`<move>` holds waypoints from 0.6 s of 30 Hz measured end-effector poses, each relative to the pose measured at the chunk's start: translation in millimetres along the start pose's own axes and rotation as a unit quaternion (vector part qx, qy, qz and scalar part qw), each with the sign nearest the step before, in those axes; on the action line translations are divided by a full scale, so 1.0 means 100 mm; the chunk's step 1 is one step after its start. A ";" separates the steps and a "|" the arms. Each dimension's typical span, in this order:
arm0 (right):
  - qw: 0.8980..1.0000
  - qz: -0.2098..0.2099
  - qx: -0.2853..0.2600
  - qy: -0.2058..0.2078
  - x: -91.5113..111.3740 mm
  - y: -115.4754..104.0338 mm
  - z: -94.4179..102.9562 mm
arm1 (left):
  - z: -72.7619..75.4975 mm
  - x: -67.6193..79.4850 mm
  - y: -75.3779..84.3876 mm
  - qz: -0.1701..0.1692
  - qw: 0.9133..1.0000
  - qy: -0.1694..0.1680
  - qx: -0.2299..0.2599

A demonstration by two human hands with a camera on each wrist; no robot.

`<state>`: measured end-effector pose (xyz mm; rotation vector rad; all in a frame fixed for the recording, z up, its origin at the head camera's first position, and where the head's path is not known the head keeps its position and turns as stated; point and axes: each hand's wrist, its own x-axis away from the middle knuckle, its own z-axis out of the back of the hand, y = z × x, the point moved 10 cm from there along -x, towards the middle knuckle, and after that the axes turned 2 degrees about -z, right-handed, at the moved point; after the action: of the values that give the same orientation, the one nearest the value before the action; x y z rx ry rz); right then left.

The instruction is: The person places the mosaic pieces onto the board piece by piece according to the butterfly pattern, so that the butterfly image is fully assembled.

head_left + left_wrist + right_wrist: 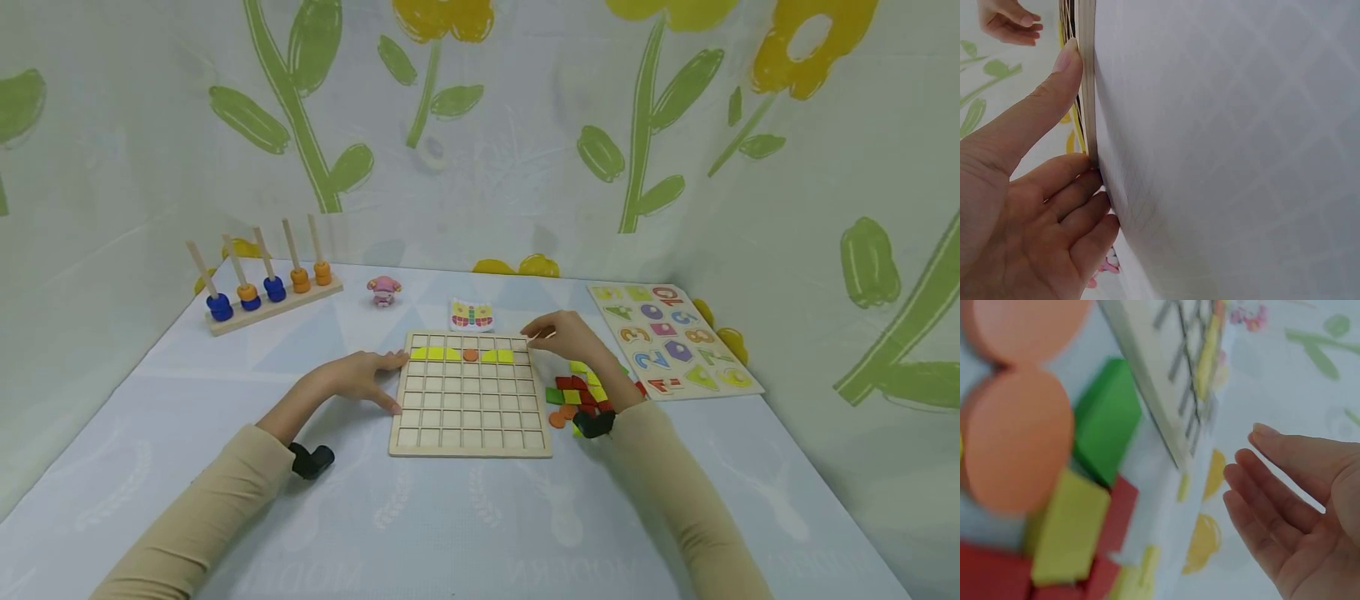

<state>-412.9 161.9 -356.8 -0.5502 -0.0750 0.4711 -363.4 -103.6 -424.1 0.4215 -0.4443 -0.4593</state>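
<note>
A square wooden grid board [472,421] lies on the table, with several yellow pieces [435,353] and one orange disc [470,355] in a row near its far side. My left hand [365,377] touches the board's left edge, thumb and fingers spread apart along it; the left wrist view shows the fingertips [1088,161] right at that rim. Over the far right corner of the board is my right hand [564,335], its fingers loosely bent. In the right wrist view nothing shows between the thumb and fingers of the right hand [1300,500].
Loose red, green, yellow and orange pieces [577,392] lie right of the board, below my right forearm. A patterned card [472,315] is behind the board. Farther off are a pink figurine [384,289], a peg stand with rings [277,308] and a number-and-shape puzzle board [671,342].
</note>
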 end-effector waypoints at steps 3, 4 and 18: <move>1.000 -0.013 0.001 0.016 0.05 0.07 0.13 | 0.00 0.00 -0.01 0.004 1.000 -0.001 -0.003; 1.000 -0.015 0.006 0.019 0.07 0.10 0.16 | 0.00 0.00 -0.01 0.003 1.000 0.000 -0.004; 0.997 -0.071 0.022 0.010 0.12 0.56 0.25 | -0.01 -0.01 0.02 -0.014 1.000 -0.001 -0.001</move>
<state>-430.4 221.1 -365.2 -0.5015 -0.0836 0.3276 -363.3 -101.2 -423.9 0.4262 -0.4407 -0.4878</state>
